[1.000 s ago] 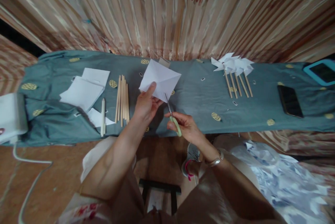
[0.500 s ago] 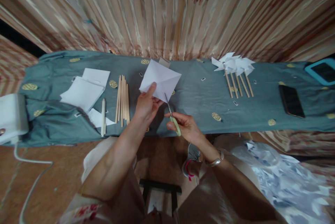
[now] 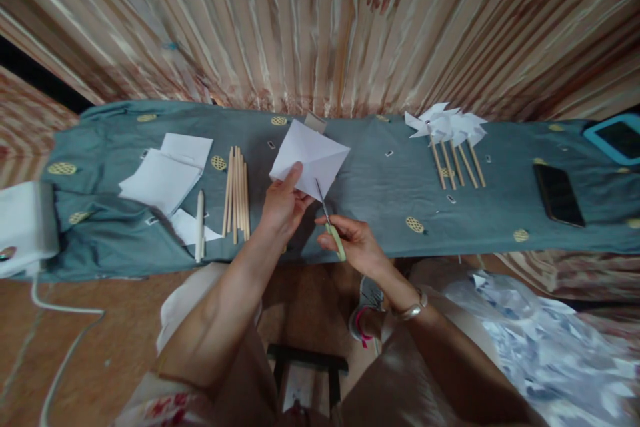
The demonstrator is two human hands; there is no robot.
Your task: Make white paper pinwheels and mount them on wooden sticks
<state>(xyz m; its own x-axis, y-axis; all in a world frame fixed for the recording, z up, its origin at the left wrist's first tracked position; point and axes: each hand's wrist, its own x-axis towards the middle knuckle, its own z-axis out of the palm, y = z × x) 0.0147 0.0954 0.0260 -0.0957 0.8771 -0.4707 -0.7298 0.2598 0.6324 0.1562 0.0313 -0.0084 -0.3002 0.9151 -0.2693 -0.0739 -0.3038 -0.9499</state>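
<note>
A square white paper [image 3: 313, 150] with crease lines is pinched in my left hand [image 3: 285, 204], thumb on top and fingers beneath. My right hand [image 3: 353, 240] holds scissors [image 3: 333, 235] with light green handles; their blades lie at the paper's lower corner. Several wooden sticks [image 3: 237, 194] lie in a bundle left of my left hand. Farther left are stacked white sheets [image 3: 163, 177] and a white pen-like tool [image 3: 199, 224]. White paper pinwheels [image 3: 445, 124] on sticks lie together to the right.
A dark phone [image 3: 559, 194] and a blue-framed device [image 3: 617, 137] lie at the right of the cloth-covered table [image 3: 370, 214]. A white appliance [image 3: 27, 227] with a cord stands far left. A plastic bag of white paper pieces [image 3: 555, 354] is at lower right. Curtains hang behind.
The view has shifted slightly, so the tabletop things appear a little lower. My left hand and the paper sit slightly farther right and lower; both hands keep their holds.
</note>
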